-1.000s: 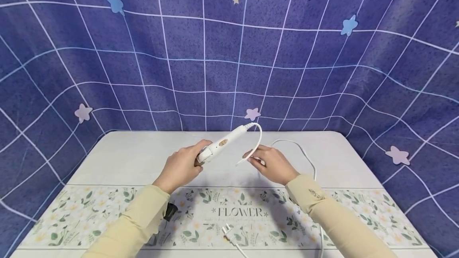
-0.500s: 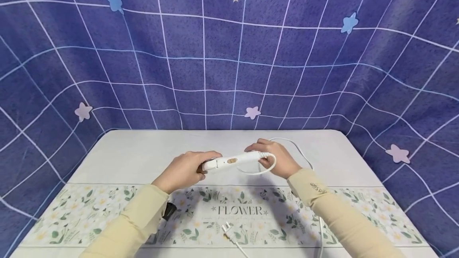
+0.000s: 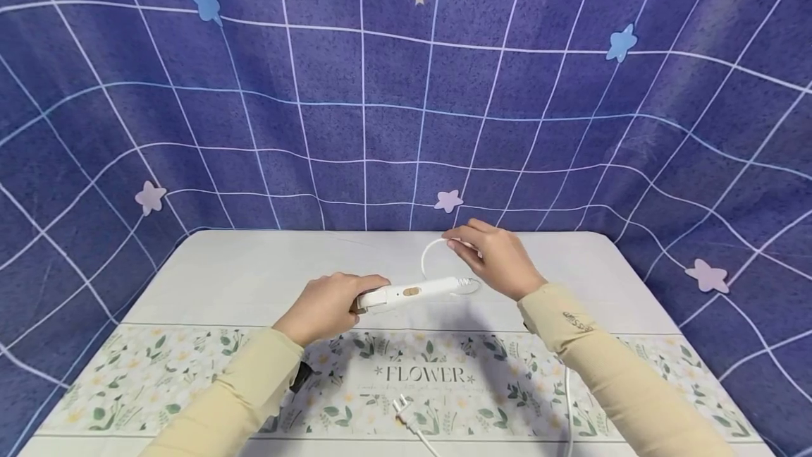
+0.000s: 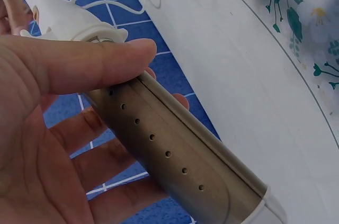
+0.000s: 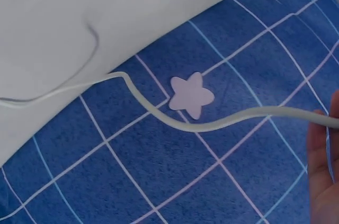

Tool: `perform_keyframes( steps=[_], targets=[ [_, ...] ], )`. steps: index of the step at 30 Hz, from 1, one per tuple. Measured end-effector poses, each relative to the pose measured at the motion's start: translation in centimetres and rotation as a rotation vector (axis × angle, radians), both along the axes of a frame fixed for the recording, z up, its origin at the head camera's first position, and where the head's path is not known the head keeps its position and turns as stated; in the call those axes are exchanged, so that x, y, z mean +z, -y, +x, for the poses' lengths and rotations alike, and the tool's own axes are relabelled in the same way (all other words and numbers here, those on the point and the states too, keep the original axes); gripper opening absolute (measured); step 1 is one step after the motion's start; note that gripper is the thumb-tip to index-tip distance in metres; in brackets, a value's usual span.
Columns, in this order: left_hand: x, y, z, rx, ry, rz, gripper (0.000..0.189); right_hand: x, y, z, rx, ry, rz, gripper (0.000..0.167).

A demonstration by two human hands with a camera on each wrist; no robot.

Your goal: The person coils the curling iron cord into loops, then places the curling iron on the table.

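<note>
My left hand (image 3: 323, 305) grips a white curling iron (image 3: 421, 291) by its bronze barrel (image 4: 175, 150). In the left wrist view the thumb lies across the barrel, which has a row of small holes along it. The white handle points right, almost level over the table, with the cord leaving its far end. Farther back and to the right, my right hand (image 3: 501, 259) pinches the white cord (image 3: 426, 254) between thumb and fingers. The right wrist view shows that cord (image 5: 190, 127) running across to the fingers (image 5: 321, 171) at the right edge.
The cord's plug (image 3: 402, 409) lies on the floral band of the white tablecloth (image 3: 254, 259), near the front. More cord (image 3: 568, 400) runs beside the right forearm. A blue grid-patterned curtain (image 3: 393, 125) with stars hangs behind and at both sides.
The iron's handle has swung down from a steep slant to nearly level. My right hand touched around the handle's end, then moved back and right, drawing the cord. The left grip stays the same.
</note>
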State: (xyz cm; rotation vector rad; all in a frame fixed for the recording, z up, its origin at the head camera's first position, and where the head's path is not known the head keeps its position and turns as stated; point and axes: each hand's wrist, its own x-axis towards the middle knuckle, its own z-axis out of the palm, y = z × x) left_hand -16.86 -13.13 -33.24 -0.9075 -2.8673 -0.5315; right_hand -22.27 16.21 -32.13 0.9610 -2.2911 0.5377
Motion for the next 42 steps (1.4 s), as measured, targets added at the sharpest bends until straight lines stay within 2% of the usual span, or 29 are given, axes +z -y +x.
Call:
perform_keyframes(
  steps=[9,15,18,21,29,35,42],
  targets=[
    [-0.2,0.4,-0.1,0.059,0.023,-0.010,0.065,0.3,0.4,1.7,0.058,-0.129,-0.152,0.016],
    [-0.2,0.7,-0.3,0.073,0.040,-0.013,0.065,0.0,0.2,2.9,-0.024,-0.165,-0.209,0.015],
    [-0.3,0.8,-0.3,0.079,0.046,-0.003,0.066,-0.3,-0.1,3.3,-0.057,-0.147,-0.236,0.016],
    [-0.3,0.9,-0.4,0.091,0.047,0.003,0.066,-0.5,-0.4,3.7,-0.055,-0.092,-0.253,0.016],
    [-0.5,0.9,-0.8,0.115,0.026,0.008,0.065,-1.7,-1.6,4.0,0.043,0.006,-0.278,0.016],
    [-0.6,1.2,-0.9,0.120,-0.010,0.024,0.066,-2.6,-2.4,4.3,0.087,0.062,-0.262,0.017],
    [-0.4,1.3,-0.7,0.120,-0.018,0.049,0.067,-3.4,-2.8,4.6,0.090,0.114,-0.199,0.017]
  ],
)
